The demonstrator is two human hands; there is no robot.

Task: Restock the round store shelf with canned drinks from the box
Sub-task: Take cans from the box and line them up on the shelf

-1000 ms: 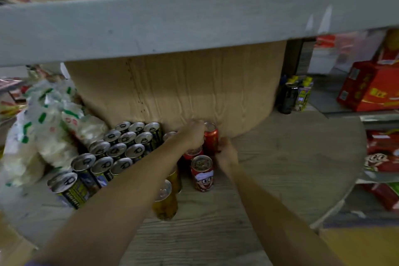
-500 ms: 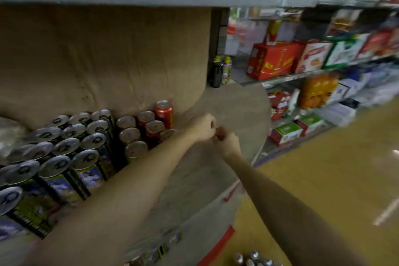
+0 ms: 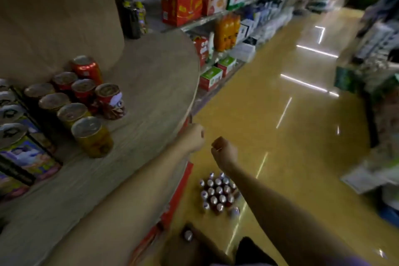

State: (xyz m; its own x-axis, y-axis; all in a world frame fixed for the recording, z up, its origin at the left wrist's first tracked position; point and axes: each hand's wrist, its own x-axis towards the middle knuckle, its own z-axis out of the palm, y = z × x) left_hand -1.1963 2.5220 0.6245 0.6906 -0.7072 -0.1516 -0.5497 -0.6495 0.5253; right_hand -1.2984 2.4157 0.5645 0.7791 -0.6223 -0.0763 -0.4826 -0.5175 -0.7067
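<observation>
Cans stand grouped on the round shelf (image 3: pixel 151 84), a wood-grain disc around a broad tan centre column (image 3: pixel 58 17). Nearest the shelf's open part are the red cans (image 3: pixel 86 70), packed against the column, with one red cartoon-face can (image 3: pixel 111 101) at the front of that cluster. Just left of them runs a diagonal row of yellow cans (image 3: pixel 92 136), and further left, cut by the frame edge, are the purple-labelled cans (image 3: pixel 13 134).

Both hands hang past the shelf's rim, over the aisle. The left hand (image 3: pixel 194 138) is just beside the rim with its fingers curled in and nothing visible in them. The right hand (image 3: pixel 224 150) is near it, apart from it, also with fingers curled into a loose fist that holds nothing.

Below them, on the glossy yellow floor (image 3: pixel 280 136), stands a tight cluster of floor cans (image 3: pixel 218 192). Closer to the camera, at the bottom edge, part of a brown cardboard box (image 3: pixel 194 248) shows, with one can top (image 3: pixel 188 235) visible in it.
</observation>
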